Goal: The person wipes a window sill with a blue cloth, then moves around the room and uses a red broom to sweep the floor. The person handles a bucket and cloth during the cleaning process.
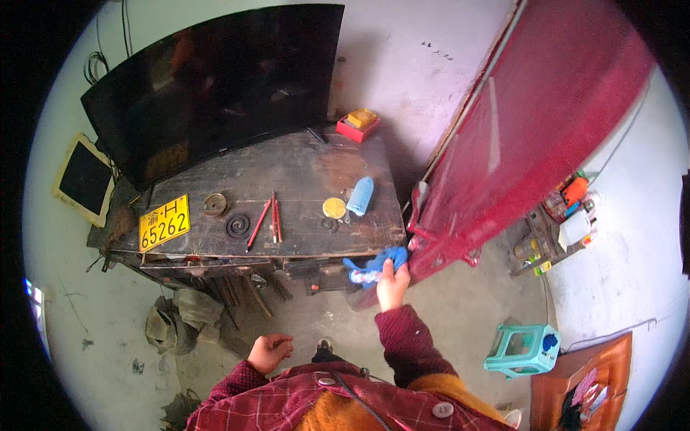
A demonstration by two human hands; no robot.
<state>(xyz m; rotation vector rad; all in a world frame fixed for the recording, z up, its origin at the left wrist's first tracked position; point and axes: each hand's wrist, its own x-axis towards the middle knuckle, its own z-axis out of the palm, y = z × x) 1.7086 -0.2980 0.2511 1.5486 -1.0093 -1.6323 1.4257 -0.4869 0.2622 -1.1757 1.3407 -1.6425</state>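
Note:
My right hand (392, 285) grips a blue cloth (396, 258) with a white printed part, at the front right corner of a worn wooden desk (302, 161). My left hand (270, 353) hangs in front of my body with fingers loosely curled; nothing shows in it. On the desk lie a yellow licence plate (165, 222), a round tin (215, 204), a dark mosquito coil (237, 226), several red pencils (276, 218), a round yellow-lidded container (334, 208) and a light blue plastic object (360, 196). A red box (358, 126) with a yellow box on it sits at the back.
A large flat-screen television (215, 91) stands on the desk. A red curtain (517, 140) hangs at the right, close to the desk's corner. Beyond are a cluttered shelf (539, 237), a turquoise plastic stool (522, 350) and a brown seat (609, 366). Sacks (197, 312) lie below the desk.

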